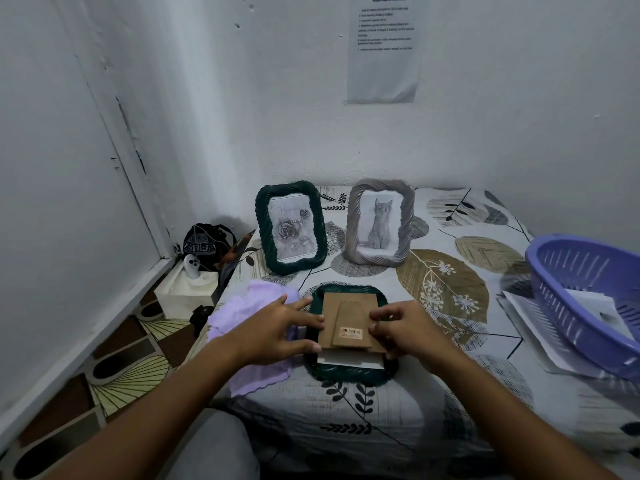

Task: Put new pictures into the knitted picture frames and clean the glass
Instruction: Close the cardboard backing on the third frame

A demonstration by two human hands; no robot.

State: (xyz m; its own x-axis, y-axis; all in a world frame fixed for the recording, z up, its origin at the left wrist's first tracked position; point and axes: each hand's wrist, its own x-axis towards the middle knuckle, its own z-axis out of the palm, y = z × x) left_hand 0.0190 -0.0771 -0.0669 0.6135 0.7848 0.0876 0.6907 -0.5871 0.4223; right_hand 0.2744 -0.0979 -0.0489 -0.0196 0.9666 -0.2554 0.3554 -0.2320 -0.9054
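Lying face-down on the leaf-print cloth [433,403] at 6 o'clock: a dark green knitted frame [349,374], its brown backing board [349,317] tilted and partly out, white paper showing beneath. Resting with spread, straight fingers on the board's 9 o'clock edge, the left hand [277,329]; pinching its 3 o'clock edge with curled fingers, the right hand [403,329]. Standing upright at 12 o'clock, a green rose frame [291,228] and a grey kitten frame [380,223]; lying at 9 o'clock, a lilac cloth [242,310]; sitting at 3 o'clock, a purple basket [585,299].
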